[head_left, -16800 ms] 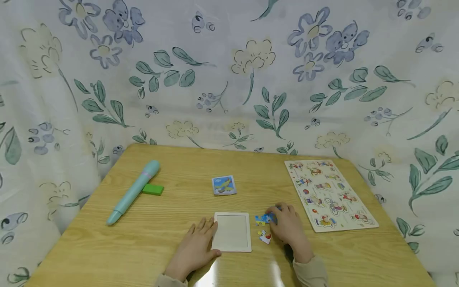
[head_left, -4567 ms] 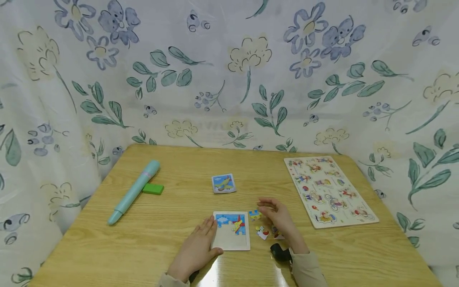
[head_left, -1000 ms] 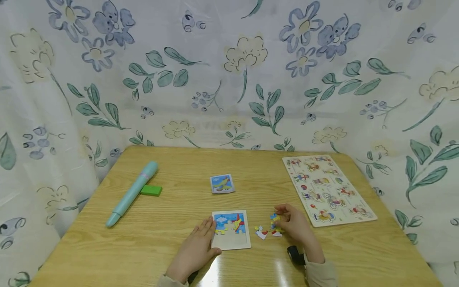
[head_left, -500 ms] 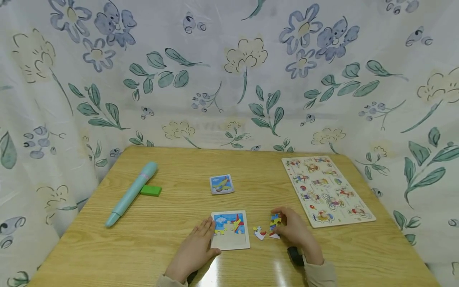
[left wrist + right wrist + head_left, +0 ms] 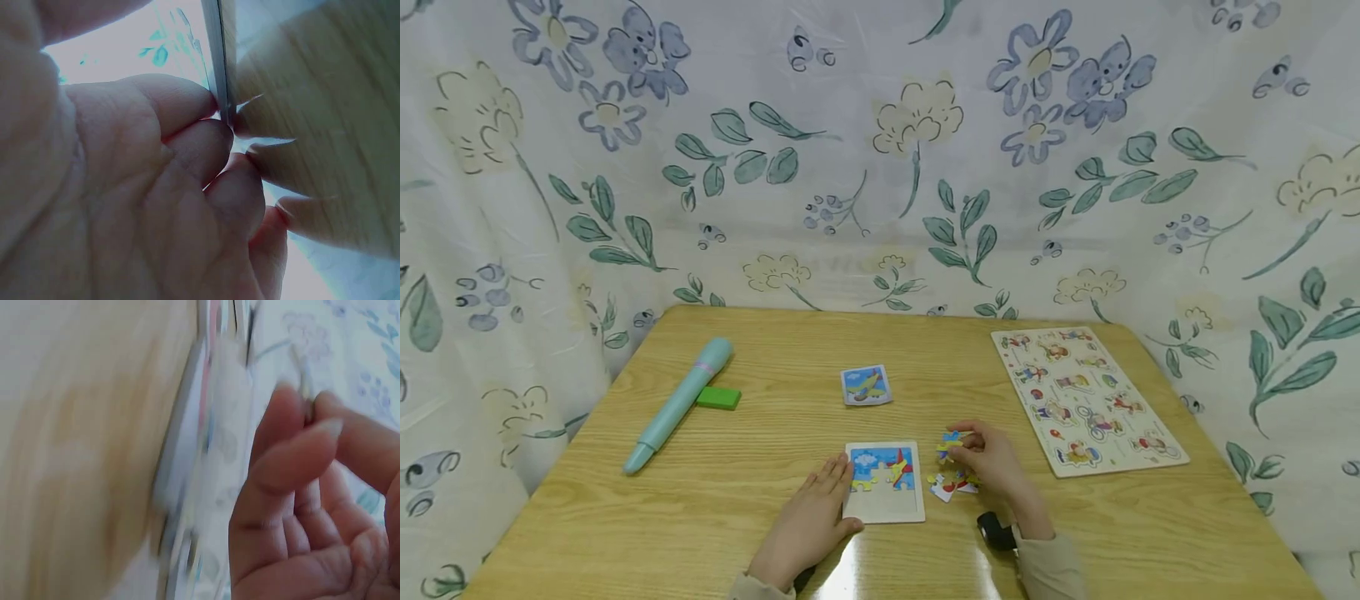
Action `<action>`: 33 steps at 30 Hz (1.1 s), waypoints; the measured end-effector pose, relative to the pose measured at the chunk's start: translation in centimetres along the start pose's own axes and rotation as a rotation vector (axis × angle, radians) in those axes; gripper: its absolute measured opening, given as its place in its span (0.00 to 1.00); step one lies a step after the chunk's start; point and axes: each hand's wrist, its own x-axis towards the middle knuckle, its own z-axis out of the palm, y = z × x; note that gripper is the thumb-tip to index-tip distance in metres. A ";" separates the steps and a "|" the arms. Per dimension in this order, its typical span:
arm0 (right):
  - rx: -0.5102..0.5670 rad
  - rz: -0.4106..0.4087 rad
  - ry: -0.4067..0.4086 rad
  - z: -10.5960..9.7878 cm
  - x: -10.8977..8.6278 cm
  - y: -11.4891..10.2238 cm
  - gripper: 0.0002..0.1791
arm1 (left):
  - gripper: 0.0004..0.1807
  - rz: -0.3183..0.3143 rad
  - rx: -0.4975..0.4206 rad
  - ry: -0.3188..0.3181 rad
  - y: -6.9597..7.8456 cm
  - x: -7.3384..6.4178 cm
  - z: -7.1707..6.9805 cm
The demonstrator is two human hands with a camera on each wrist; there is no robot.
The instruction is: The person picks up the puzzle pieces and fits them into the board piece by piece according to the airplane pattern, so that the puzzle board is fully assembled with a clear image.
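My left hand (image 5: 808, 521) rests with its fingers along the left side of a small square puzzle tray (image 5: 883, 507). Blue sky, a red tail shape and yellow pieces fill the tray's upper part; bare wood shows below. To the right of the tray, my right hand (image 5: 997, 465) pinches a blue and yellow puzzle piece (image 5: 950, 447) between thumb and fingers. In the right wrist view that piece (image 5: 306, 381) appears edge-on and blurred. Several loose puzzle pieces (image 5: 945, 487) lie on the table just below this hand, partly overlapping in view.
Behind the tray lies a small airplane picture card (image 5: 866, 386). A large peg puzzle board (image 5: 1093, 408) with figures is at the right. At the left, a long turquoise pen-shaped object (image 5: 679, 406) lies against a green block (image 5: 718, 397). A flowered curtain (image 5: 850, 167) hangs behind the table.
Over the longer span, the tray has gone from bare to partly filled with pieces. In the last second my right hand has moved left with a piece pinched; my left hand has stayed put.
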 end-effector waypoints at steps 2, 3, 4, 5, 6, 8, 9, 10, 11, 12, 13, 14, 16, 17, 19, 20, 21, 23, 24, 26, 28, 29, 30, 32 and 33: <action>0.024 -0.013 -0.084 0.7 0.2 -0.4 0.20 | 0.42 0.002 0.007 0.000 0.0 0.0 0.0; 0.030 -0.016 -0.123 1.1 0.3 -0.6 0.21 | 0.42 0.002 0.009 -0.001 0.0 0.0 0.0; 0.034 -0.016 -0.156 1.6 0.4 -0.8 0.21 | 0.41 0.001 0.009 -0.001 0.0 0.0 0.0; 0.034 -0.013 -0.183 2.0 0.5 -1.0 0.21 | 0.41 -0.001 0.011 0.000 0.0 0.0 -0.1; 0.026 -0.011 -0.209 2.5 0.5 -1.2 0.20 | 0.41 -0.003 0.011 -0.001 0.0 0.0 -0.1; -0.009 -0.007 -0.239 3.5 0.6 -1.7 0.19 | 0.41 -0.009 0.015 -0.006 0.1 0.0 0.0; -0.022 -0.005 -0.252 4.0 0.7 -1.9 0.18 | 0.41 -0.012 0.017 -0.009 0.1 0.0 0.0; -0.038 -0.007 -0.259 4.4 0.7 -2.1 0.18 | 0.41 -0.012 0.021 -0.009 0.1 0.0 0.0; -0.056 -0.012 -0.265 4.9 0.8 -2.3 0.17 | 0.41 -0.012 0.024 -0.011 0.1 0.0 0.0; -0.069 -0.014 -0.269 5.3 0.8 -2.6 0.17 | 0.41 -0.012 0.025 -0.013 0.2 0.0 0.0; -0.087 -0.023 -0.270 5.6 0.9 -2.7 0.17 | 0.41 -0.011 0.030 -0.014 0.2 0.0 0.1; -0.097 -0.027 -0.270 5.9 0.9 -2.9 0.17 | 0.41 -0.010 0.034 -0.014 0.2 0.0 0.1; -0.124 -0.039 -0.265 6.5 1.0 -3.1 0.17 | 0.41 -0.006 0.035 -0.015 0.2 0.0 0.2; -0.135 -0.040 -0.262 6.7 1.0 -3.0 0.17 | 0.41 -0.007 0.035 -0.017 0.2 0.0 0.2; -0.152 -0.036 -0.253 7.0 1.1 -2.9 0.17 | 0.41 -0.005 0.040 -0.016 0.3 0.0 0.2; -0.158 -0.031 -0.247 7.1 1.1 -2.9 0.17 | 0.41 -0.004 0.042 -0.015 0.3 0.0 0.2; -0.168 -0.033 -0.239 7.3 1.2 -2.9 0.16 | 0.41 -0.004 0.043 -0.014 0.3 0.0 0.1; -0.182 -0.034 -0.219 7.5 1.3 -2.8 0.16 | 0.41 -0.003 0.048 -0.013 0.3 0.0 0.1; -0.195 -0.037 -0.208 7.6 1.3 -2.8 0.17 | 0.41 -0.002 0.050 -0.012 0.3 0.0 0.0; -0.223 -0.042 -0.183 7.9 1.4 -2.9 0.17 | 0.41 -0.002 0.051 -0.010 0.3 0.0 0.0; -0.250 -0.042 -0.160 8.1 1.4 -3.1 0.17 | 0.41 -0.003 0.055 -0.009 0.2 0.0 0.0; -0.268 -0.041 -0.148 8.2 1.5 -3.1 0.18 | 0.41 -0.003 0.056 -0.007 0.2 0.0 0.0; -0.285 -0.044 -0.136 8.3 1.5 -3.2 0.18 | 0.41 -0.004 0.058 -0.005 0.2 0.1 0.0; -0.315 -0.048 -0.110 8.5 1.6 -3.2 0.18 | 0.41 -0.005 0.059 -0.004 0.1 0.1 0.0; -0.330 -0.053 -0.097 8.6 1.6 -3.2 0.18 | 0.41 -0.006 0.061 -0.006 0.1 0.1 0.0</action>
